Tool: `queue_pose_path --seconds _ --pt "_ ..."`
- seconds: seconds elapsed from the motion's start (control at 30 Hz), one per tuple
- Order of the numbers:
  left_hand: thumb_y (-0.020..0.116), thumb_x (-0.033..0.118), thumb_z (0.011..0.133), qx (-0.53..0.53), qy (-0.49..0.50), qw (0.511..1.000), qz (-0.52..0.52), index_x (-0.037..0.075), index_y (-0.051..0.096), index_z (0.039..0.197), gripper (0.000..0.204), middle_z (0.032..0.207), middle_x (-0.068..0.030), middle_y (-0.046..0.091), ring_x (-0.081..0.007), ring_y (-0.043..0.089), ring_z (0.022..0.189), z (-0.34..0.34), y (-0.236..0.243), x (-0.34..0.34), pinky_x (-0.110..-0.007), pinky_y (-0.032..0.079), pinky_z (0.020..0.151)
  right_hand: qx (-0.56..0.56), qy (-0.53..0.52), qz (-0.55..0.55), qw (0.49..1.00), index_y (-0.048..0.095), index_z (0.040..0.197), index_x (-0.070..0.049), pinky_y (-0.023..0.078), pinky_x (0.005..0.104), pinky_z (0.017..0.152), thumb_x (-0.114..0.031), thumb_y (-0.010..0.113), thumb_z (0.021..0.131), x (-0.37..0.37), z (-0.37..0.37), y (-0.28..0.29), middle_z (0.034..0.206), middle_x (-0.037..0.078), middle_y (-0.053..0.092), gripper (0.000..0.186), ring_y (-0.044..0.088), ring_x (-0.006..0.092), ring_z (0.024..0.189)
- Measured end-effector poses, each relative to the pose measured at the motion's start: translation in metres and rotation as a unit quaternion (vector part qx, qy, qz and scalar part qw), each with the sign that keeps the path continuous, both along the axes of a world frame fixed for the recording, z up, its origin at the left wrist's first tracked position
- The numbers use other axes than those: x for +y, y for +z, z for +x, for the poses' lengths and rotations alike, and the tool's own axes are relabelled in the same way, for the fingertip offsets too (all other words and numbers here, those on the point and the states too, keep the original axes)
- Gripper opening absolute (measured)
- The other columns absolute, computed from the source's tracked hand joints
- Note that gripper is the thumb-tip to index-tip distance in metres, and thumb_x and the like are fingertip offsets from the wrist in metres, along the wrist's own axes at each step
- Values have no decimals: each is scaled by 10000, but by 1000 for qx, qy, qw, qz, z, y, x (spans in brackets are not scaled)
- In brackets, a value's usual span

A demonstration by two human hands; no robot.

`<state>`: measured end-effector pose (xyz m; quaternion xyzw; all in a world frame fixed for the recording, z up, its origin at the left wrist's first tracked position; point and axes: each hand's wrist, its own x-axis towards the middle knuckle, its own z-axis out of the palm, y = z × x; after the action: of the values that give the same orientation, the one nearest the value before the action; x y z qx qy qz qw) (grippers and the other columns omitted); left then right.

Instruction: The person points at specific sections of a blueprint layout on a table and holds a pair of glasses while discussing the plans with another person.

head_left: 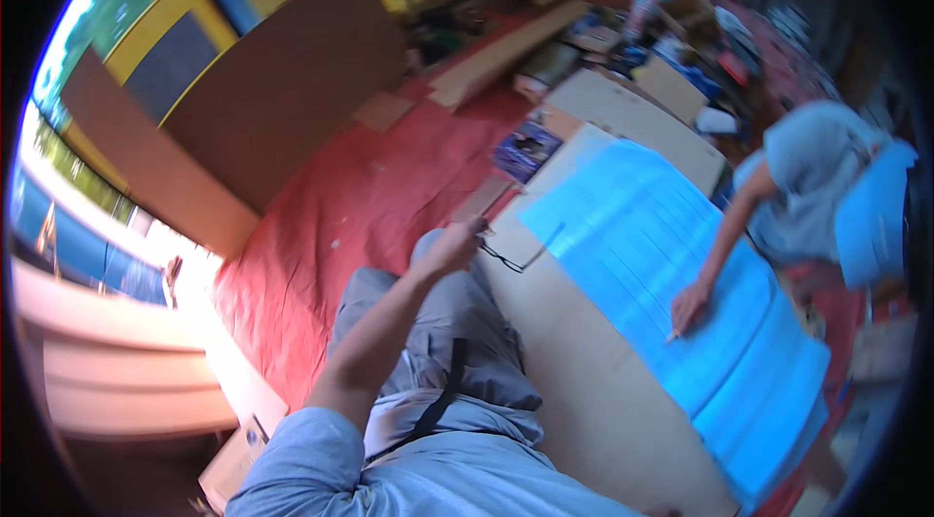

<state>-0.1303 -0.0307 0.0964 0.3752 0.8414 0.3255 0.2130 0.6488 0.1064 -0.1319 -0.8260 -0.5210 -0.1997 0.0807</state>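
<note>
1. Near the hub of the clock face: dark thin-framed eyeglasses (508, 263), seen against the pale board (584, 361), with one slim arm pointing toward two o'clock across the edge of the blue sheet (642, 225). Contact with board or sheet impossible to tell.
2. Held at one end in the left hand (457, 247), with fingers closed; exact finger placement too blurred to make out. Right hand out of view, so grip impossible to tell.
3. Probably light, stiff at the rims and springy along the arms, with smooth lenses prone to smearing. Likely fragile at the hinges; best held by bridge or rim, rather than by one arm tip.
4. At four o'clock: blue sheet spread over the board, crossed by dark lines, apparently thin and easily creased.
5. Also at four o'clock, on the sheet: a co-worker's hand (691, 306) closed around a small thin tool. Likely the main obstacle on that side.
6. At one o'clock: a purple box (527, 149) by the board, with jumbled clutter beyond.
7. From nine to eleven o'clock: wrinkled red ground sheet (321, 225), then a large brown panel (292, 79).
</note>
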Motion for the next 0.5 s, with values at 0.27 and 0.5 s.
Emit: queue_pose_path --seconds 0.27,0.5 --pt "528 276 1071 190 102 973 77 81 561 1233 255 1007 -213 722 -432 698 947 44 -76 -65 -506 537 772 -18 104 14 994 606 1354 -79 475 522 1058 -346 431 1059 33 -54 11 1394 140 599 434 581 348 1262" --pt "522 276 1076 177 107 974 89 102 542 1242 242 1033 -237 705 -447 684 967 40 -71 -47 -524 520 794 -6 132 -4 991 620 1313 -86 484 523 1027 -344 454 1046 44 -67 9 1354 138 611 406 597 345 1223"
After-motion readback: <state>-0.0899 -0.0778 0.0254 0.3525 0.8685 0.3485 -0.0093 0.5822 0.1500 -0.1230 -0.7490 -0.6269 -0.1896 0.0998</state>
